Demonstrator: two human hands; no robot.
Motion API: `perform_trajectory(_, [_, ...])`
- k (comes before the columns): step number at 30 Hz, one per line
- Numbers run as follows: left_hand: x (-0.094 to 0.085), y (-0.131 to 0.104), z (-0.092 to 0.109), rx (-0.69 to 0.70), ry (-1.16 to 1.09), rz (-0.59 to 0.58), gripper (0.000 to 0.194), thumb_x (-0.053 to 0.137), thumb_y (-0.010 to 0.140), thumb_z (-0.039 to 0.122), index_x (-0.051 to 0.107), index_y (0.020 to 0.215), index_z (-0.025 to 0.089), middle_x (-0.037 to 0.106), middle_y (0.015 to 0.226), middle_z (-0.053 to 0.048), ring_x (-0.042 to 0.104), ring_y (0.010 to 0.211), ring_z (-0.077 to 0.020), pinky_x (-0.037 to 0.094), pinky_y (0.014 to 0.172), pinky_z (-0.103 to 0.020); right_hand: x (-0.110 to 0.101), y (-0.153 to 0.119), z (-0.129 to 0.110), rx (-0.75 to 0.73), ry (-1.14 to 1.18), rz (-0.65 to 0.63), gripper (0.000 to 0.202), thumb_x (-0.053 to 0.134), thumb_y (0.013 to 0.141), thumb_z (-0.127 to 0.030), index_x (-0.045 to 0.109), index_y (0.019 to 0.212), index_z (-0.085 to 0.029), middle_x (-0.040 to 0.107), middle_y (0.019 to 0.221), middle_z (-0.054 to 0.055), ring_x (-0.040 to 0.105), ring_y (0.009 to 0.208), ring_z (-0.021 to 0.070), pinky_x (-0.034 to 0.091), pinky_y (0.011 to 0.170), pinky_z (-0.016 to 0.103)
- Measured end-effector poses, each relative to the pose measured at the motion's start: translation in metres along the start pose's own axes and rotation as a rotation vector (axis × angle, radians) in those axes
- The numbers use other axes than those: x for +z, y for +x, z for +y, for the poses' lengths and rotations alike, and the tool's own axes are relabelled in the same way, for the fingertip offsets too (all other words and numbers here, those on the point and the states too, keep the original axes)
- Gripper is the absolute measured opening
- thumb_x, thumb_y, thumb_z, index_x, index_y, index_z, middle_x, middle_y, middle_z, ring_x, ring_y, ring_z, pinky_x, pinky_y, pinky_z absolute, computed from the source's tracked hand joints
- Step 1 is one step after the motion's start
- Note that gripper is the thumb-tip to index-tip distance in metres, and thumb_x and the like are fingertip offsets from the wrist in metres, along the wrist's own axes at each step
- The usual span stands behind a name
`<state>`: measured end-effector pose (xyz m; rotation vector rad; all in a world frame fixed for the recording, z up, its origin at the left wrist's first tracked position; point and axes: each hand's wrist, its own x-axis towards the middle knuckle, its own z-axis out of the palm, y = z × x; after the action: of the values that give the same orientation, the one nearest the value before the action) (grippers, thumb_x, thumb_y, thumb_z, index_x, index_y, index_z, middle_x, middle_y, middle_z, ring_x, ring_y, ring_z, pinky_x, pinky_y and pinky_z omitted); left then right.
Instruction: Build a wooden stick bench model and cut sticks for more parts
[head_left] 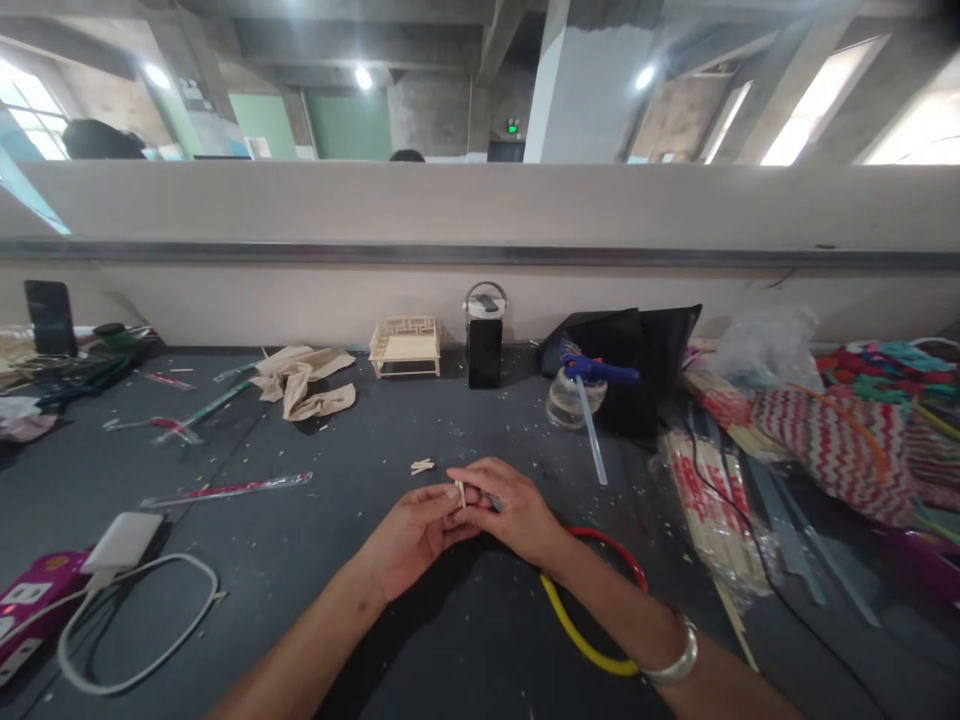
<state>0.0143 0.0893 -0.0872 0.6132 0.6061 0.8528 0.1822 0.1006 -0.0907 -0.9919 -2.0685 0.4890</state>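
In the middle of the head view, my left hand (411, 535) and my right hand (517, 508) meet above the dark table. Between their fingertips they pinch a few short pale wooden sticks (461, 494); fingers partly cover them, so their exact arrangement is unclear. Just beyond my left hand lies a small pile of similar short sticks (422, 467). Farther back stands a miniature wooden daybed (406, 350) with a latticed back. To the right, a blue glue gun (604, 370) rests on a glass jar (564, 408), with a clear glue stick (591, 435) slanting down from it.
A black phone (484, 355) stands upright at the back. Beige cloth (306, 385) lies left of the daybed. A white charger (124, 543) with its cable is at left. Bagged wooden sticks (709, 500) lie at right. A red-and-yellow ring (577, 628) lies beneath my right forearm.
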Motion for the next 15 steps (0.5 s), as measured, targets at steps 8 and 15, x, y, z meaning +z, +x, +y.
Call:
perform_trajectory(8, [-0.0010,0.0006,-0.0010,-0.007,-0.013,-0.007,0.013,0.071,0.076,0.021,0.073,0.086,0.013,0.069,0.089,-0.006,0.062,0.079,-0.0135,0.046,0.092,-0.035,-0.0011,0.0007,-0.0028,0.012,0.052,0.013,0.036,0.068,0.079,-0.028,0.062,0.115,-0.029,0.065,0.096,0.001,0.060,0.090,0.0152,0.050,0.081,0.029])
perform_trajectory(15, [0.0002,0.0000,-0.0004,-0.010,-0.027,-0.008,0.015,0.068,0.077,0.018,0.072,0.090,0.012,0.070,0.089,-0.008,0.063,0.079,-0.0141,0.046,0.092,-0.035,-0.0009,-0.0003,-0.0007,-0.003,-0.101,-0.009,0.036,0.064,0.081,-0.031,0.061,0.118,-0.029,0.065,0.101,0.003,0.059,0.094,0.0180,0.049,0.083,0.031])
